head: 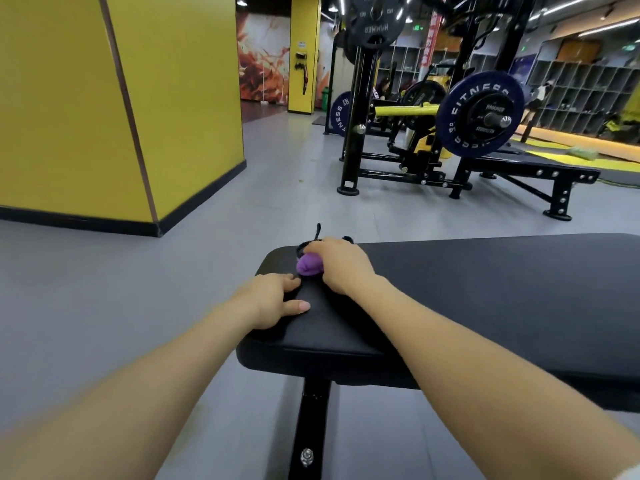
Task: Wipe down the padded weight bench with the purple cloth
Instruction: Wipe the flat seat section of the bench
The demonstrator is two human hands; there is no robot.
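The padded weight bench stretches across the near floor, its black top running off to the right and its black post dropping to the ground close by, a silver bolt low on it. Both bare arms reach out over the bench's left end. The left hand lies flat on the pad near the left edge, fingers relaxed and spread, thumb out to the right, holding nothing. Just beyond it, the right hand sits on the pad with its fingers curled over the purple cloth, which is bunched into a ball and pressed against the bench top near the far left corner. A small dark strap or cord pokes up just behind the hand; what it belongs to I cannot tell.

Past the bench lies grey floor. To the left stands a yellow wall with a black skirting. Farther right sits a black rack carrying a barbell with a dark blue plate marked FITNESS, and another flat bench beneath. Storage cubbies line the far wall.
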